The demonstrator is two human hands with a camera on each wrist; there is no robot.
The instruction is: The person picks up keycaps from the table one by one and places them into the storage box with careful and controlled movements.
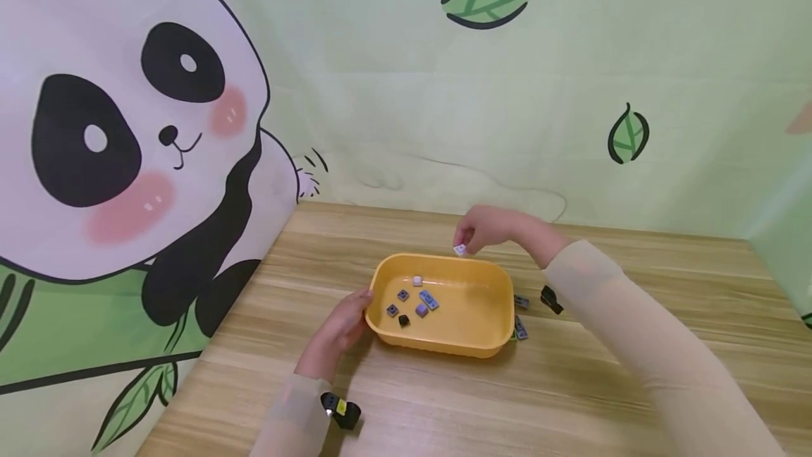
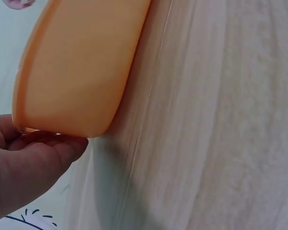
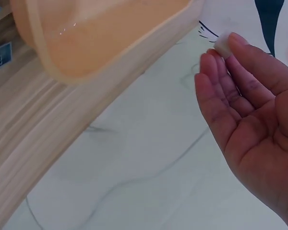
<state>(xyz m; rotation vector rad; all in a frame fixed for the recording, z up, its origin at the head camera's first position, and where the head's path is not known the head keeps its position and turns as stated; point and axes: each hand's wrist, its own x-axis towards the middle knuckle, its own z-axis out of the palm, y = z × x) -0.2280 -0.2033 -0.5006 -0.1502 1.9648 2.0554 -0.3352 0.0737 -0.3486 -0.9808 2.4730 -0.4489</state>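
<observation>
At one o'clock from tray [image 1: 471, 310], right hand [image 1: 487, 226] pinches block [image 1: 460, 250]; nine o'clock, left hand [image 1: 341, 323] grips tray. Slack pinch risks drop.

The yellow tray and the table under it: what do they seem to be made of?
The yellow tray looks like plastic, smooth and slightly glossy: rounded corners, highlights inside. The table shows wood grain and a dull finish; real wood or printed laminate, I cannot tell.

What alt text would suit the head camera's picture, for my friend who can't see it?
A person's right hand pinches a pale block near the far side of a yellow tub, while the left hand grips its left end. Other small blocks lie inside, and a large panda picture fills the left of the view.
</observation>
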